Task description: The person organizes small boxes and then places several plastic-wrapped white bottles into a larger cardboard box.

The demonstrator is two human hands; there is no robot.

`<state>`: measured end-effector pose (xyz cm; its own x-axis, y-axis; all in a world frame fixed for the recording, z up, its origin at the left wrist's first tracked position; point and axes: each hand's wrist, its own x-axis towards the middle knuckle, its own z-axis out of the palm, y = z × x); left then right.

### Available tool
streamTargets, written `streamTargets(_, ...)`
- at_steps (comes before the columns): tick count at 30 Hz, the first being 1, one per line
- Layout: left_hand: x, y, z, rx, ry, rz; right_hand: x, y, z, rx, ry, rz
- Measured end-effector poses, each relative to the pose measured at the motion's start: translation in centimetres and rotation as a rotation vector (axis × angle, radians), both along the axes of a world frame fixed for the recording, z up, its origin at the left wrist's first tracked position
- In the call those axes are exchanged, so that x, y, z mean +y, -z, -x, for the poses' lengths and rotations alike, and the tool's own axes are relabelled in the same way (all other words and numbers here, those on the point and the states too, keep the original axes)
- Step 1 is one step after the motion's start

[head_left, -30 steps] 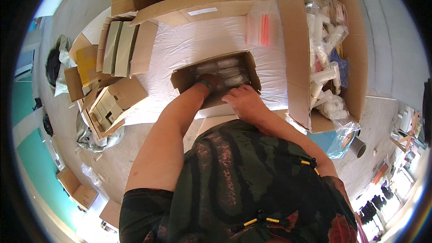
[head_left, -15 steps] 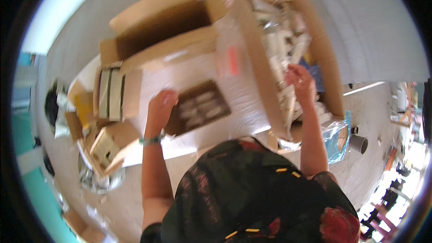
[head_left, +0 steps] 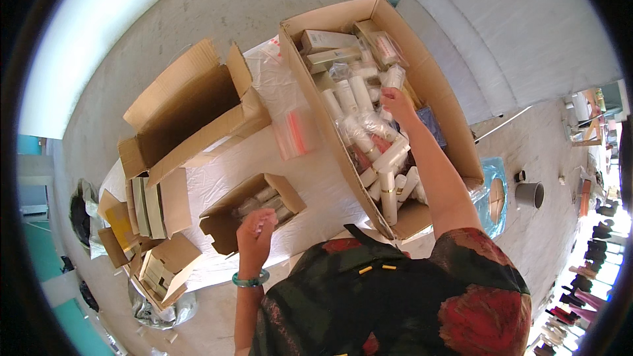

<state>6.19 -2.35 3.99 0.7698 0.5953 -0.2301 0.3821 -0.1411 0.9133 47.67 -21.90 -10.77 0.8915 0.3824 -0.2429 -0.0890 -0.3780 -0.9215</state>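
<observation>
My right hand [head_left: 399, 107] reaches into the large carton [head_left: 465, 138] on the right, its fingers closed at the lower end of a plastic-wrapped white bottle [head_left: 394, 77]. Around it lie several white cylindrical bottles [head_left: 359, 92], some with gold bands and clear wrapping. My left hand [head_left: 256, 234], wearing a green bangle at the wrist, is at the near side of a small open carton [head_left: 221, 232]. Its fingers are curled together; anything inside them is hidden. Wrapped items [head_left: 266, 195] stand inside that small carton, partly covered by its walls and my hand.
A large open carton [head_left: 191, 102] stands at the table's far left. Nearer are a carton with pale green boxes [head_left: 153, 211] and another with small boxes [head_left: 158, 273]. Clear bags with a red strip [head_left: 293, 133] lie mid-table. A grey bucket [head_left: 529, 195] stands on the floor, right.
The view has shifted, bringing the large carton left and the small one lower. My right hand's fingers, earlier loosely spread above the contents, now close at a bottle. My left hand stays by the small carton.
</observation>
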Motion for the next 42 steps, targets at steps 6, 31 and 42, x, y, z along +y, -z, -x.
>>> streamTargets(6,-2.8,0.6,0.5,0.099,-0.039,0.000,4.1,6.3,-5.3,0.027,-0.135,0.185)
streamTargets(31,-3.9,1.2,-1.2,0.223,-0.014,0.065,7.0,3.6,-8.1,-0.531,-0.353,0.705)
streamTargets(42,-3.8,1.3,-1.5,0.169,-0.012,0.063,3.5,4.0,-6.5,-0.417,-0.035,0.564)
